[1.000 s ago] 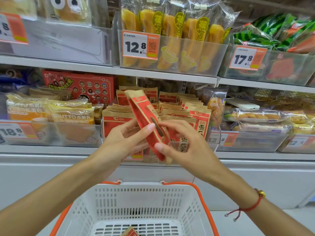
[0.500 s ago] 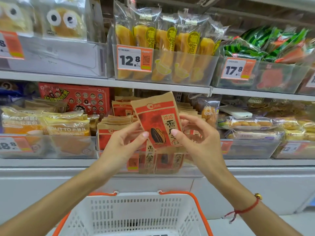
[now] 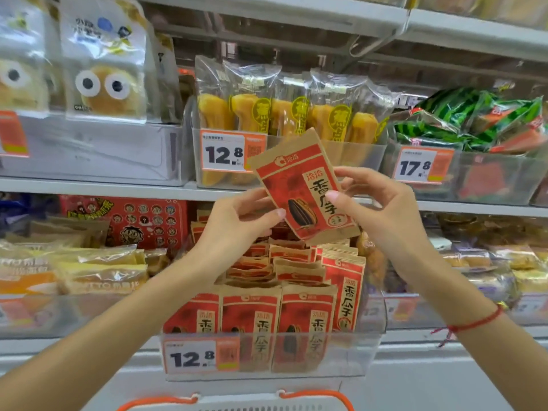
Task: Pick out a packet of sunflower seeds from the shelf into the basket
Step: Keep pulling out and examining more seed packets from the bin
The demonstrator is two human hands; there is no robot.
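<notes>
Clear plastic bin (image 3: 367,355) at 6 o'clock holds upright rows of matching seed packets (image 3: 305,317) behind a 12.8 price tag (image 3: 192,358). Yellow pastry bags (image 3: 249,111) sit at 12 o'clock, watermelon-print packs (image 3: 462,120) at 2. Just above the bin, the sunflower seed packet (image 3: 302,188) (kraft paper, red panel, a striped black seed) tilts left, pinched by left hand (image 3: 234,229) and right hand (image 3: 382,209). Only the basket (image 3: 237,404) rim shows, bottom edge.
</notes>
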